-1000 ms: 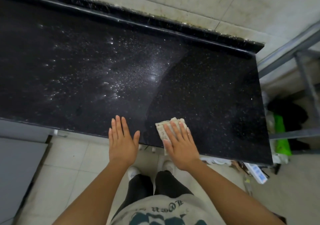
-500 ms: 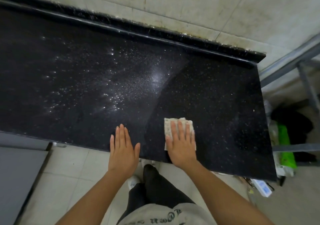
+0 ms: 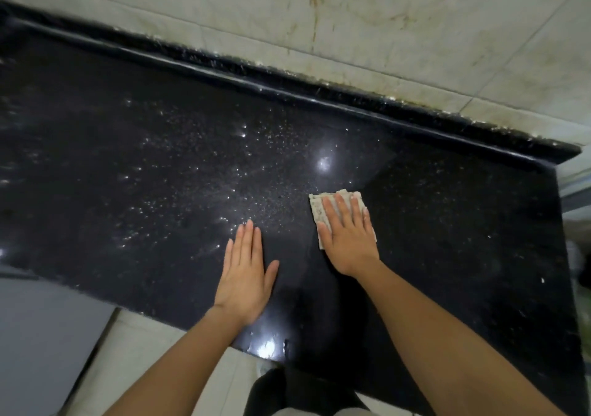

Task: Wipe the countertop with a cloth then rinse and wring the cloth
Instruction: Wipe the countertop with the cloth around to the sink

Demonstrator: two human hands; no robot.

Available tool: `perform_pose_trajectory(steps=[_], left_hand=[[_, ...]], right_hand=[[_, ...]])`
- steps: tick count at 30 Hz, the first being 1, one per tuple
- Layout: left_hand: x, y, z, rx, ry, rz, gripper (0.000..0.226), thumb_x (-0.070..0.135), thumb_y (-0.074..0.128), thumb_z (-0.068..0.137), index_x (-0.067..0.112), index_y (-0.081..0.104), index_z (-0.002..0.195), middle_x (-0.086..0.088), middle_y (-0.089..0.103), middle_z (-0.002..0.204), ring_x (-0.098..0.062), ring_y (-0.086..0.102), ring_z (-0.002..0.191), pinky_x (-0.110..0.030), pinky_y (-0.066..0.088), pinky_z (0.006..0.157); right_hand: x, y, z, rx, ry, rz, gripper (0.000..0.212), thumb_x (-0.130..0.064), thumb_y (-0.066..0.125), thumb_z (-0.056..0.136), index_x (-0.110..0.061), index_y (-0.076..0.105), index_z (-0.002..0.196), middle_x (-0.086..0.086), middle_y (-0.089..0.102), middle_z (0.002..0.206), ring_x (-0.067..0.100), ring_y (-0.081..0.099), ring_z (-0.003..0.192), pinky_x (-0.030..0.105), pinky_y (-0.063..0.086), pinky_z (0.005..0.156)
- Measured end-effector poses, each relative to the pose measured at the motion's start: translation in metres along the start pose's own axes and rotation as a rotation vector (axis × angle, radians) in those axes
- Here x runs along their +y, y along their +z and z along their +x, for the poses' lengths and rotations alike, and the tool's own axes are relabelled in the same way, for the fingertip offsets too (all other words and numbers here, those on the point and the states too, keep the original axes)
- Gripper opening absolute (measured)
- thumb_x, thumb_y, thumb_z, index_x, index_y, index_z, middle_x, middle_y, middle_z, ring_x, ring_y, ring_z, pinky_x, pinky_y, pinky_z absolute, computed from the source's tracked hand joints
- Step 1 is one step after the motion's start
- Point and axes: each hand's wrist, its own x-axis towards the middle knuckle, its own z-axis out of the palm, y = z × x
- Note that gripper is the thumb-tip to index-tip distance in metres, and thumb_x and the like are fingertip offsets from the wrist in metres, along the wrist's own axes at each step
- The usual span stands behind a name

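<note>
A black speckled stone countertop [image 3: 160, 166] fills most of the view, dotted with water droplets on its left and middle. My right hand [image 3: 348, 239] lies flat, palm down, on a small folded beige cloth [image 3: 317, 207] in the middle of the counter, pressing it against the stone. The cloth's upper and left edges show around my fingers. My left hand [image 3: 244, 275] rests flat on the bare counter to the left of the cloth, fingers together, holding nothing.
A raised black backsplash [image 3: 319, 95] runs along the back under a stained tiled wall [image 3: 351, 15]. The counter ends at the right edge [image 3: 566, 255]. A pale tiled floor [image 3: 144, 351] and a grey cabinet front [image 3: 38, 335] lie below left.
My right hand has pushed the cloth from the counter's front edge away from me toward the middle. My left hand has slid forward onto the counter as well.
</note>
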Motion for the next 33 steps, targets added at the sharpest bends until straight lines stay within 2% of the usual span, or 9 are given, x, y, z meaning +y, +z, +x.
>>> perform_pose_trajectory(steps=[3, 7, 13, 21, 24, 26, 27, 30, 33], left_hand=[[-0.004, -0.014, 0.054, 0.023, -0.095, -0.05, 0.08, 0.057, 0.0, 0.088, 0.004, -0.008, 0.148, -0.005, -0.02, 0.155, -0.018, -0.024, 0.142, -0.032, -0.018, 0.113], [-0.012, -0.022, 0.109, 0.006, -0.179, -0.046, 0.072, 0.047, 0.018, 0.098, 0.002, -0.007, 0.149, -0.013, -0.015, 0.157, -0.024, -0.019, 0.144, -0.037, -0.013, 0.116], [-0.038, -0.036, 0.172, -0.011, -0.261, -0.006, 0.074, 0.049, 0.019, 0.098, 0.001, -0.005, 0.149, -0.017, -0.014, 0.157, -0.027, -0.015, 0.145, -0.038, -0.012, 0.116], [-0.05, -0.047, 0.204, -0.122, -0.318, -0.038, 0.079, 0.053, 0.017, 0.097, -0.001, -0.009, 0.148, -0.018, -0.018, 0.156, -0.027, -0.018, 0.144, -0.038, -0.012, 0.117], [-0.051, -0.048, 0.214, -0.161, -0.312, -0.046, 0.082, 0.055, 0.017, 0.096, -0.001, -0.012, 0.147, -0.018, -0.022, 0.155, -0.026, -0.021, 0.143, -0.038, -0.012, 0.117], [-0.053, -0.049, 0.217, -0.2, -0.313, -0.039, 0.083, 0.056, 0.016, 0.095, -0.001, -0.014, 0.147, -0.018, -0.023, 0.154, -0.027, -0.022, 0.143, -0.038, -0.012, 0.117], [-0.054, -0.05, 0.218, -0.223, -0.314, -0.039, 0.083, 0.057, 0.016, 0.095, 0.0, -0.016, 0.146, -0.018, -0.024, 0.154, -0.027, -0.023, 0.142, -0.039, -0.012, 0.117], [-0.055, -0.052, 0.219, -0.283, -0.315, -0.055, 0.083, 0.057, 0.014, 0.095, 0.001, -0.02, 0.145, -0.017, -0.029, 0.152, -0.026, -0.027, 0.141, -0.039, -0.013, 0.117], [-0.055, -0.053, 0.22, -0.326, -0.315, -0.061, 0.082, 0.057, 0.012, 0.095, 0.001, -0.024, 0.143, -0.016, -0.033, 0.15, -0.026, -0.031, 0.139, -0.038, -0.014, 0.116]], right_hand=[[0.005, -0.011, 0.029, 0.018, -0.006, 0.007, 0.056, -0.047, 0.009, 0.102, -0.031, -0.018, 0.149, -0.005, -0.024, 0.158, 0.018, -0.03, 0.142, 0.038, -0.02, 0.115], [0.011, -0.024, 0.071, 0.042, -0.017, -0.003, 0.057, -0.048, 0.007, 0.101, -0.031, -0.018, 0.149, -0.005, -0.025, 0.158, 0.02, -0.031, 0.142, 0.039, -0.019, 0.116], [0.019, -0.046, 0.132, 0.007, -0.021, -0.007, 0.058, -0.051, 0.006, 0.101, -0.031, -0.019, 0.149, -0.005, -0.027, 0.157, 0.021, -0.032, 0.141, 0.039, -0.021, 0.114], [0.021, -0.032, 0.107, 0.044, -0.112, -0.05, 0.056, -0.052, -0.001, 0.097, -0.032, -0.021, 0.146, -0.008, -0.029, 0.152, 0.021, -0.032, 0.141, 0.04, -0.017, 0.117], [0.041, -0.018, 0.076, 0.079, -0.185, -0.155, 0.06, -0.051, -0.001, 0.099, -0.028, 0.001, 0.154, -0.001, -0.005, 0.161, 0.026, -0.01, 0.148, 0.04, -0.003, 0.117], [0.06, -0.018, 0.062, 0.063, -0.139, -0.174, 0.059, -0.051, 0.005, 0.102, -0.026, 0.011, 0.155, 0.001, 0.008, 0.162, 0.026, 0.001, 0.149, 0.041, 0.004, 0.116], [0.069, -0.019, 0.059, 0.062, -0.096, -0.182, 0.06, -0.053, 0.001, 0.1, -0.028, 0.007, 0.154, 0.001, 0.005, 0.162, 0.025, -0.003, 0.149, 0.04, 0.003, 0.116], [0.094, -0.028, 0.058, 0.102, 0.075, -0.108, 0.063, -0.062, -0.02, 0.086, -0.039, -0.022, 0.145, -0.009, -0.025, 0.157, 0.017, -0.029, 0.143, 0.034, -0.015, 0.117], [0.108, -0.039, 0.068, 0.144, 0.299, 0.017, 0.058, -0.057, -0.001, 0.095, -0.04, -0.015, 0.148, -0.009, -0.02, 0.159, 0.017, -0.025, 0.145, 0.035, -0.014, 0.117]])
